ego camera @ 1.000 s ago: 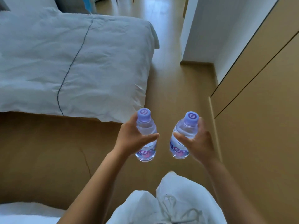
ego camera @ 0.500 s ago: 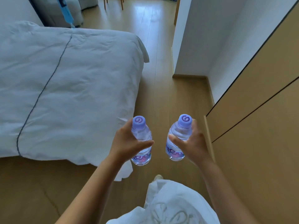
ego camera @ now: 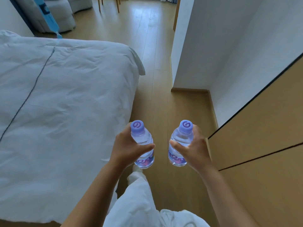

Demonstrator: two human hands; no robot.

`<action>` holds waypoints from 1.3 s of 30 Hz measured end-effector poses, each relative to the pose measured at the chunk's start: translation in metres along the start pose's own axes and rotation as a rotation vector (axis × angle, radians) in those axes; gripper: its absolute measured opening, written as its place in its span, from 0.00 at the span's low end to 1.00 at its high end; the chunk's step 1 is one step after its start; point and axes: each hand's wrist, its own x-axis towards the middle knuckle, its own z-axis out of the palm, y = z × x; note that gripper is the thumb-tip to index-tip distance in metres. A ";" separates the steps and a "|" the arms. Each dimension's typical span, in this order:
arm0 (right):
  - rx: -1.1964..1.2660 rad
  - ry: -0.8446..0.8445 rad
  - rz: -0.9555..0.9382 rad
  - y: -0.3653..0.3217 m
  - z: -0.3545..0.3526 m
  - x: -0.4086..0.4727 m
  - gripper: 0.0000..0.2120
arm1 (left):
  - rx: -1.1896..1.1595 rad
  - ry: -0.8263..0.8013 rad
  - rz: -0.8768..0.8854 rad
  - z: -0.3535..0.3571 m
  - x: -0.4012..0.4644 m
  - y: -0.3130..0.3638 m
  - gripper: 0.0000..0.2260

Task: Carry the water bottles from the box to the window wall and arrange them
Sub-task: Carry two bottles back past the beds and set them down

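The person is carrying two small clear plastic water bottles with lilac screw caps, one per hand, upright, in front of the body over the light wood plank floor (ego camera: 157, 66). The left hand (ego camera: 127, 149) is wrapping the left bottle (ego camera: 142, 145) around its upper body and shoulder, thumb lying across the front, fingers curled behind. The right hand (ego camera: 194, 150) is gripping the right bottle (ego camera: 179, 145) the same way, mirrored. The bottles are near each other, not touching.

Both are looking full and sealed, so probably fairly light for one hand but with some heft. The thin plastic walls are likely giving a bit under squeeze; the smooth surface may be slippery, the label band lower down probably less so. The mid-body wrap is judged secure; the cap neck is a stiffer alternative for setting down.

A white-duvet bed (ego camera: 65, 104) is lying to the left, a tan wood-panel cabinet (ego camera: 262, 128) to the right, a white wall corner (ego camera: 205, 46) ahead. Neither the box nor the window wall is in view.
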 end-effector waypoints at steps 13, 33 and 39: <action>-0.001 0.092 -0.039 -0.031 0.042 0.278 0.24 | -0.009 -0.079 0.080 -0.012 0.313 0.020 0.20; -0.013 -0.080 -0.092 -0.012 0.058 0.714 0.22 | -0.078 0.045 -0.012 0.052 0.713 0.055 0.22; 0.019 -0.100 -0.104 -0.011 0.056 0.826 0.23 | -0.061 0.123 -0.075 0.065 0.808 0.064 0.24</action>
